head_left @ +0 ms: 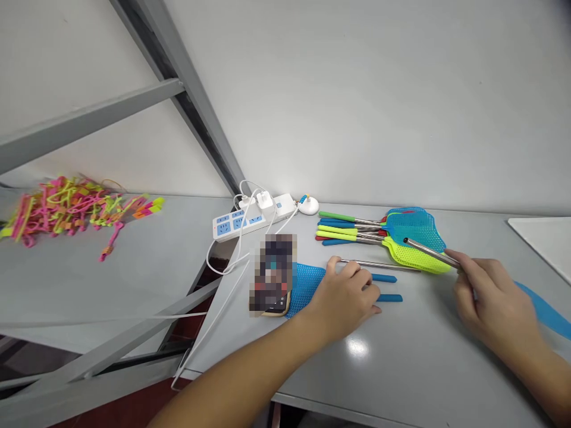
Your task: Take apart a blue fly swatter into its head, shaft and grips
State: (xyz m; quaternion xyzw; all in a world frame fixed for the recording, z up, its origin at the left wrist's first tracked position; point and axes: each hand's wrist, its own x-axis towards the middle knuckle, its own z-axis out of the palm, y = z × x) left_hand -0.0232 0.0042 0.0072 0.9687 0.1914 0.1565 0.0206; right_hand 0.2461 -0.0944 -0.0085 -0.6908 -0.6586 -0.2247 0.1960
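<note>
My right hand (495, 297) is closed around a metal tube (430, 252), whose hollow end points left. A blue piece (546, 309) shows behind that hand; I cannot tell if it joins the tube. My left hand (345, 294) is low over the table, fingers curled, thumb and forefinger on either side of a blue handle (390, 298). Beside it another blue handle (384, 277) sticks out from under the fingers. A thin metal rod (379, 265) lies just beyond them. Left of the wrist is a blue mesh swatter head (306, 285), partly covered.
Fly swatters with coloured handles (339, 232) and mesh heads (413, 229) are piled at the back. A phone (279, 304), a power strip (241, 224) with white cables and a white round device (308, 205) stand left. Bright cords (66, 208) lie beyond a metal frame (191, 83).
</note>
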